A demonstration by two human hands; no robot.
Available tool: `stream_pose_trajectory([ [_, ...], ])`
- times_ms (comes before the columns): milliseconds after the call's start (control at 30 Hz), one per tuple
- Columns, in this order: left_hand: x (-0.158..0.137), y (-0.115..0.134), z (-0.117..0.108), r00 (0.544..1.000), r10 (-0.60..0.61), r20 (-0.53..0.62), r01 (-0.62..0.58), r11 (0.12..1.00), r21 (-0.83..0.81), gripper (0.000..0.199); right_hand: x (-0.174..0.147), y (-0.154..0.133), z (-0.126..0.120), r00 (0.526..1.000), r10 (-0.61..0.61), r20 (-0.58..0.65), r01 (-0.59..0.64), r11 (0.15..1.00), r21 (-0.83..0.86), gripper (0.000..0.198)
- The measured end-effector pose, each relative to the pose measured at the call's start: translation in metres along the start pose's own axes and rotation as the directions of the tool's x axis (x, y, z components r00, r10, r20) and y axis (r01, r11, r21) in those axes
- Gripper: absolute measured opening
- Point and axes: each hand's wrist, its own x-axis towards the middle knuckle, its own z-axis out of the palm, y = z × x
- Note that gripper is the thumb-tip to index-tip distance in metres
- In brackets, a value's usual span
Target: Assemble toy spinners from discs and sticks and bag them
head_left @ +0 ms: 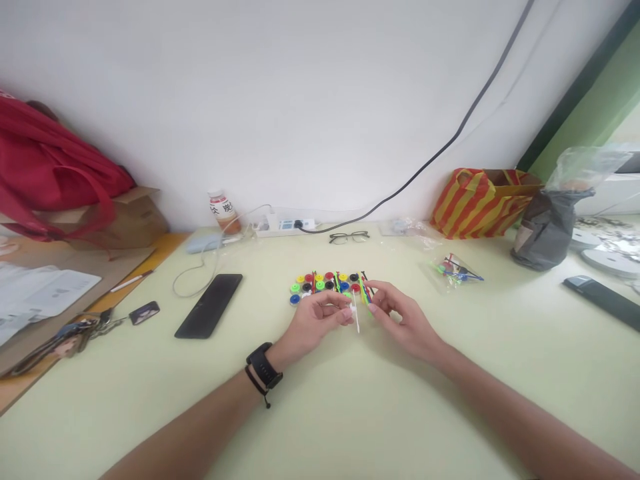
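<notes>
My left hand [320, 320] pinches a small white plastic piece with a thin white stick [357, 319] upright beside its fingertips. Close to its right is my right hand [404, 319], thumb and forefinger curved but apart, at the edge of a group of thin coloured sticks [365, 290]. Whether it touches the yellow-green one is hard to tell. Behind the hands are several small round discs [307, 287] in yellow, red, black, green and blue, laid in rows. More thin sticks [314, 281] lie among them, and my left fingers hide some discs.
A black phone [209, 307] lies to the left. Glasses [349, 237], a power strip [285, 225] and a drink bottle [223, 212] are by the wall. A clear bag of coloured parts [456, 270] lies right of the discs. Keys [75, 333] lie far left; a striped bag [483, 203] stands back right.
</notes>
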Motion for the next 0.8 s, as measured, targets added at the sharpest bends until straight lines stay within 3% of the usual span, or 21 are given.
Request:
stream_pose_trajectory([
  [133,-0.001,0.003,0.002,1.0,-0.01,0.002,0.01,1.0,-0.022,0.032,-0.003,-0.004,0.004,1.0,-0.005,0.007,0.005,0.997,0.077,0.058],
  [233,0.0,0.003,0.002,1.0,-0.022,-0.002,0.022,0.999,-0.037,0.032,-0.003,-0.004,0.005,0.997,0.066,0.051,-0.074,0.982,0.174,0.032],
  [300,0.0,0.001,0.002,1.0,-0.022,-0.006,0.022,0.999,-0.04,0.031,-0.002,-0.004,0.003,0.99,0.095,0.102,-0.115,0.968,0.225,0.057],
  [367,0.0,0.0,0.002,1.0,-0.023,-0.008,0.022,0.999,-0.042,0.03,-0.001,-0.006,0.0,0.988,0.109,0.105,-0.132,0.96,0.247,0.063],
  [567,-0.001,0.0,0.002,1.0,-0.006,0.021,0.007,0.999,-0.032,0.029,-0.001,-0.016,0.004,0.992,0.107,0.071,-0.12,0.966,0.228,0.025],
  [800,-0.003,0.002,0.002,0.998,0.008,0.062,-0.007,1.0,-0.014,0.028,-0.003,-0.01,0.012,0.994,0.071,0.088,-0.086,0.979,0.182,0.023],
])
